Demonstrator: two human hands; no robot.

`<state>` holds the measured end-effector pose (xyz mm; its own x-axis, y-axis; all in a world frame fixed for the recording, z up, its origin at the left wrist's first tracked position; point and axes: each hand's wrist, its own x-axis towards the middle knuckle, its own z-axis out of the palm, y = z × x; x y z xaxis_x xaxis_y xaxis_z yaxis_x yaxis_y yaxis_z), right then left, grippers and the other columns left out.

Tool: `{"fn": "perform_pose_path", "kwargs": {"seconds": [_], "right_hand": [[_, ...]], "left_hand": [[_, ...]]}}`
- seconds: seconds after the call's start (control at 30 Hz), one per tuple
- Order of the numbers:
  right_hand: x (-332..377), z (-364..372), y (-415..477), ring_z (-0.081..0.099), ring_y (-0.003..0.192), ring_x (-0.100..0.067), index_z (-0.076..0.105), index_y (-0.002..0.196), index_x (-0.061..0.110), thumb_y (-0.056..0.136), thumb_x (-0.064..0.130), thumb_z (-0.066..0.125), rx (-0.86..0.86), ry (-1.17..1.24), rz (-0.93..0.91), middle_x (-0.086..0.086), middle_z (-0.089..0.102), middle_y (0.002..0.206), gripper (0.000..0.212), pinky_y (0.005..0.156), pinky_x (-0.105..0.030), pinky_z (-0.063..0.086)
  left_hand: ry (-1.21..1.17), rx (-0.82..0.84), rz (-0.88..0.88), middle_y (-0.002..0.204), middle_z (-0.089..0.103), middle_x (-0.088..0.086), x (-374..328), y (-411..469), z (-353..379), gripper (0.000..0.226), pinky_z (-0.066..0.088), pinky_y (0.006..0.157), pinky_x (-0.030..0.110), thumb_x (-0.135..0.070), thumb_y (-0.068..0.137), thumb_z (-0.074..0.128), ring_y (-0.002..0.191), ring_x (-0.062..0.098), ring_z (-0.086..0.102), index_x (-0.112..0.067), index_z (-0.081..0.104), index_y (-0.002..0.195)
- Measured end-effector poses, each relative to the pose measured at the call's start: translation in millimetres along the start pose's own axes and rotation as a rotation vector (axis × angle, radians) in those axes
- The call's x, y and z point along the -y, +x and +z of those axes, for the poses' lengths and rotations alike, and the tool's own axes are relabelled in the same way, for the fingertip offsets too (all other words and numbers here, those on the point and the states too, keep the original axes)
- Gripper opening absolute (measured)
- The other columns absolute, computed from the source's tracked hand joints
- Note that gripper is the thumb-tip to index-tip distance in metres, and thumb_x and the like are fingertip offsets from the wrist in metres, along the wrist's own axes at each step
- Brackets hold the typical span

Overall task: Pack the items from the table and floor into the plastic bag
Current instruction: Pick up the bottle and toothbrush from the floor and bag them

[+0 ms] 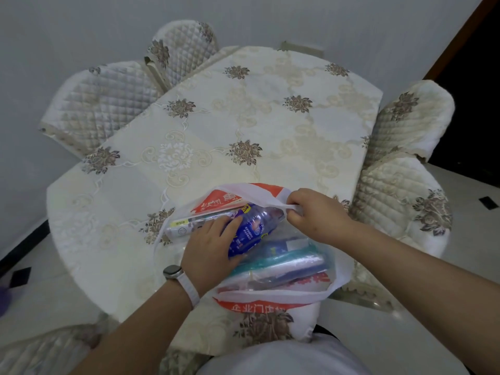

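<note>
Your plastic bag (273, 296) lies open on the table's (216, 117) near edge

Your left hand (213, 247) wraps a blue-labelled bottle (254, 228) inside its mouth; your right hand (316, 215) pinches the bag's handle closed between its fingers, with a white box (181, 228) and packets (284, 266) inside

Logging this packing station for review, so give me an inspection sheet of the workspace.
Surface: table under a floral tablecloth, bare apart from the bag.
Job's things: plastic bag open at the near edge; blue-labelled bottle going in; white box and plastic-wrapped packs inside.
Clutter: nothing seen.
Grippers: left hand on the bottle; right hand pinching the bag handle.
Cables: nothing seen.
Surroundings: quilted chair covers, pale wall, tiled floor.
</note>
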<state>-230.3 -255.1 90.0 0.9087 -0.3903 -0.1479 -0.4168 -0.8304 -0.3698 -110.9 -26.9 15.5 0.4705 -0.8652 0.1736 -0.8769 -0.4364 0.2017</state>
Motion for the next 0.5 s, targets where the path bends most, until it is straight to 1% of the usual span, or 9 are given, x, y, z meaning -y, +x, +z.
{"fn": "perform_pose_path", "kwargs": {"seconds": [0.07, 0.17, 0.27, 0.3, 0.37, 0.43, 0.5], "right_hand": [[0, 1, 0, 0.054, 0.083, -0.019, 0.060, 0.096, 0.021, 0.091, 0.030, 0.050, 0.005, 0.008, 0.009, 0.003, 0.056, 0.092, 0.014, 0.066, -0.033, 0.044], [-2, 3, 0, 0.054, 0.080, -0.018, 0.060, 0.095, 0.021, 0.091, 0.030, 0.051, -0.014, 0.022, 0.016, 0.004, 0.055, 0.089, 0.013, 0.067, -0.036, 0.047], [-1, 3, -1, 0.053, 0.080, -0.018, 0.060, 0.096, 0.023, 0.091, 0.032, 0.051, -0.019, 0.008, 0.028, 0.006, 0.053, 0.089, 0.014, 0.069, -0.038, 0.049], [-2, 4, -1, 0.053, 0.081, -0.017, 0.060, 0.098, 0.024, 0.091, 0.033, 0.051, -0.030, 0.007, 0.013, 0.007, 0.053, 0.090, 0.015, 0.069, -0.037, 0.048], [-2, 4, -3, 0.052, 0.084, -0.016, 0.059, 0.106, 0.025, 0.092, 0.036, 0.052, -0.046, -0.026, -0.022, 0.007, 0.054, 0.096, 0.020, 0.068, -0.035, 0.047], [-3, 3, -7, 0.051, 0.091, -0.015, 0.058, 0.116, 0.026, 0.092, 0.040, 0.053, -0.067, -0.084, -0.074, 0.007, 0.056, 0.105, 0.029, 0.070, -0.033, 0.045], [-3, -1, -14, 0.052, 0.097, -0.017, 0.057, 0.124, 0.023, 0.092, 0.042, 0.053, -0.108, -0.139, -0.137, 0.005, 0.058, 0.113, 0.037, 0.075, -0.032, 0.044]], "left_hand": [[-0.031, -0.030, 0.000, 0.119, 0.063, 0.008, 0, -5, 1, 0.073, 0.054, 0.080, 0.044, -0.049, 0.069, 0.078, 0.098, 0.029, 0.061, -0.012, 0.057, 0.129], [-0.087, -0.079, 0.009, 0.119, 0.064, 0.008, -1, -14, 2, 0.066, 0.052, 0.088, 0.042, -0.040, 0.069, 0.082, 0.102, 0.028, 0.061, -0.010, 0.061, 0.123], [-0.114, -0.038, -0.019, 0.124, 0.063, 0.007, 1, -16, 0, 0.068, 0.053, 0.089, 0.041, -0.039, 0.069, 0.083, 0.106, 0.027, 0.061, -0.011, 0.059, 0.126], [-0.123, -0.032, -0.024, 0.125, 0.063, 0.007, 3, -16, 0, 0.068, 0.054, 0.090, 0.042, -0.041, 0.071, 0.081, 0.107, 0.026, 0.060, -0.011, 0.058, 0.128], [-0.137, -0.014, -0.049, 0.126, 0.063, 0.007, 5, -14, -1, 0.066, 0.054, 0.091, 0.041, -0.049, 0.076, 0.069, 0.109, 0.026, 0.061, -0.012, 0.056, 0.129], [-0.138, -0.030, -0.044, 0.127, 0.063, 0.006, 5, -13, -7, 0.064, 0.052, 0.093, 0.039, -0.053, 0.080, 0.059, 0.110, 0.025, 0.061, -0.013, 0.056, 0.130], [-0.128, -0.077, -0.012, 0.128, 0.062, 0.006, 7, -12, -13, 0.062, 0.051, 0.095, 0.038, -0.050, 0.083, 0.059, 0.112, 0.024, 0.060, -0.012, 0.055, 0.131]]}}
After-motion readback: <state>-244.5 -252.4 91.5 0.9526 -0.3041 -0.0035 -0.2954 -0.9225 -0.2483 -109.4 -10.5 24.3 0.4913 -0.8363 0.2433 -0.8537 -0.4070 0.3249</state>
